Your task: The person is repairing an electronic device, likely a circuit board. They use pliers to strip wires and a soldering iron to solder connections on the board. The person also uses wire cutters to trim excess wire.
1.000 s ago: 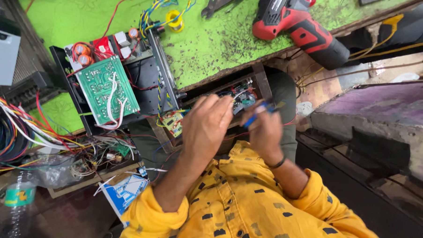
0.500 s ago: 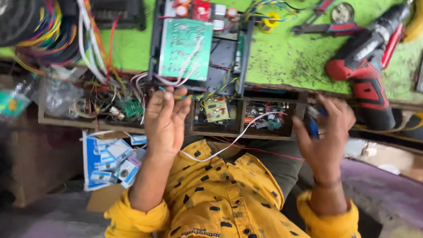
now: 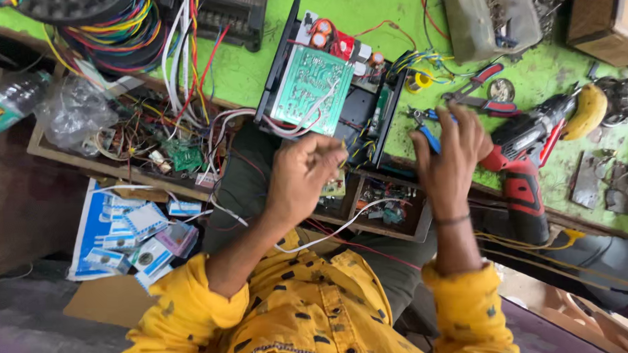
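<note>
My left hand (image 3: 303,173) is curled, its fingertips pinched together at the near edge of a black metal chassis (image 3: 383,118); nothing shows between them. The chassis carries a green circuit board (image 3: 309,89) with white wires. To the right, my right hand (image 3: 449,158) hovers palm down with fingers spread over the bench edge. Blue-handled pliers (image 3: 427,134) lie at its thumb side, touching or just under the hand. A white wire (image 3: 337,231) runs below both wrists.
A red cordless drill (image 3: 529,162), a banana (image 3: 586,111) and red-handled pliers (image 3: 481,87) lie right of the hand on the green bench (image 3: 240,68). An open drawer (image 3: 391,201) holds small parts. Coloured wire bundles (image 3: 114,30) and blue-white packets (image 3: 131,231) are at the left.
My right hand has risen from the drawer to the bench top with the blue pliers and spread its fingers. My left hand has closed into a pinch near the chassis. The view shifted.
</note>
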